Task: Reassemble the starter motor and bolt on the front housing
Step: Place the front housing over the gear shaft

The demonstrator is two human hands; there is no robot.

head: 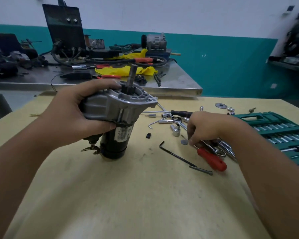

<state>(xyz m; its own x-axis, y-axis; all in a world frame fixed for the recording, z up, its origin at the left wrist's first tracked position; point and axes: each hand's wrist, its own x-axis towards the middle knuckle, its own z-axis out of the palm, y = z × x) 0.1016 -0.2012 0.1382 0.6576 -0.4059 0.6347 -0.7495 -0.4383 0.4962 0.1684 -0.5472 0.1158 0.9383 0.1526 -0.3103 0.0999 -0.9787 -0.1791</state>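
The white label [122, 134] on the black body of the starter motor [114, 135] carries print, but it is too blurred to read.

You are working on a pale yellow table [128, 195], scuffed and lightly stained. Behind it stands a steel bench [171, 78] loaded with a black box with two knobs [64, 31], cables, red-handled pliers [110, 76], a yellow rag [124, 70] and a grey alternator [154, 42]. The wall is white above and teal below.

The starter motor stands upright on the table, left of centre, with its silver front housing [121, 104] on top and the shaft [132, 73] pointing up. Your left hand [72, 114] grips the front housing, fingers curled over its top edge and thumb under its lower edge.

Your right hand [209, 128] is well to the right of the motor, fingers curled down among loose sockets [175, 130] and wrenches, pinching the metal shank of a red-handled screwdriver [211, 161]. A black hex key [176, 156] and a washer [184, 142] lie just beside it. A green socket set case [273, 130] lies open at the right edge.
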